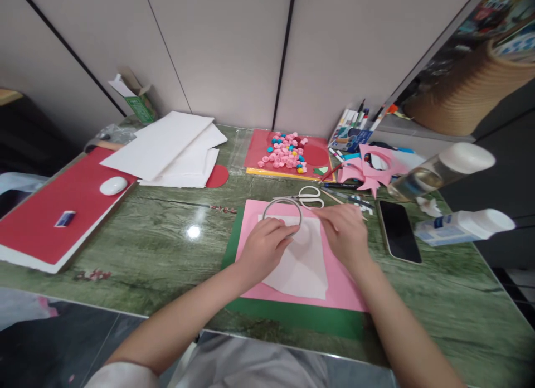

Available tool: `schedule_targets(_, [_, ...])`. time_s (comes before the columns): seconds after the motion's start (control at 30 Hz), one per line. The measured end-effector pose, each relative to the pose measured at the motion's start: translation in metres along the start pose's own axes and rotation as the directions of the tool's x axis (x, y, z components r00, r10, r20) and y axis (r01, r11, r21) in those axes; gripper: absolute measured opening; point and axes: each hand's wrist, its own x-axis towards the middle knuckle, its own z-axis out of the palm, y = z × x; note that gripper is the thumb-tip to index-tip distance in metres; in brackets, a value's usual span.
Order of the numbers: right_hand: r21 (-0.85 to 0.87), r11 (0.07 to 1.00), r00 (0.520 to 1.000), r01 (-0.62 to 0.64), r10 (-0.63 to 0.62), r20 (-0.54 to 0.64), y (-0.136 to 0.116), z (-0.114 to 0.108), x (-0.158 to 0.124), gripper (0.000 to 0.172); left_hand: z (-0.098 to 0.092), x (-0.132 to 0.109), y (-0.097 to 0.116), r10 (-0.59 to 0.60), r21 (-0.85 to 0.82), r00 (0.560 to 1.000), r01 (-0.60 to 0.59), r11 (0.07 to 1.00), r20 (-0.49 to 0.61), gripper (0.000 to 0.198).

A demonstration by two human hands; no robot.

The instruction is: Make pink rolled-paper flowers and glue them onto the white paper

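My left hand [264, 246] pinches a thin metal ring [281, 203] at its near edge, over a pale translucent sheet [305, 268]. That sheet lies on pink paper [340, 282], which rests on a green sheet [292, 315]. My right hand [345, 231] lies fingers-down on the pale sheet and pink paper, right of the ring, its fingers curled and pressing the paper. White-handled scissors [307, 197] lie just beyond the ring.
A black phone [398, 229] lies right of my right hand, with two white-capped bottles [460, 226] beyond. A red tray of small pink pieces [286, 151], pink cut-outs [370, 168], pens, white foam sheets [167, 145], a red board [50, 215] and a white mouse [112, 185] surround the green marble table [167, 248].
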Motion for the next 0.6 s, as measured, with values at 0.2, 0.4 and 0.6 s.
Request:
schedule_targets(0.2, [0.077,0.997,0.999,0.028,-0.031,0.040,-0.026,0.005,0.000,0.027,-0.001,0.003,0.003,0.024,0.009,1.000,-0.024,1.000,0.002,0.023])
schedule_targets(0.4, [0.129,0.991,0.997,0.026,-0.016,-0.076,-0.020,0.008,-0.001,0.022,0.000,0.001,0.003,0.014,-0.001,1.000,-0.014,1.000,-0.004,0.025])
schedule_targets(0.6, [0.175,0.984,0.998,-0.015,0.025,-0.057,-0.024,0.008,-0.002,0.017,-0.001,0.001,0.003,-0.007,-0.018,1.000,0.007,1.000,-0.010,0.026])
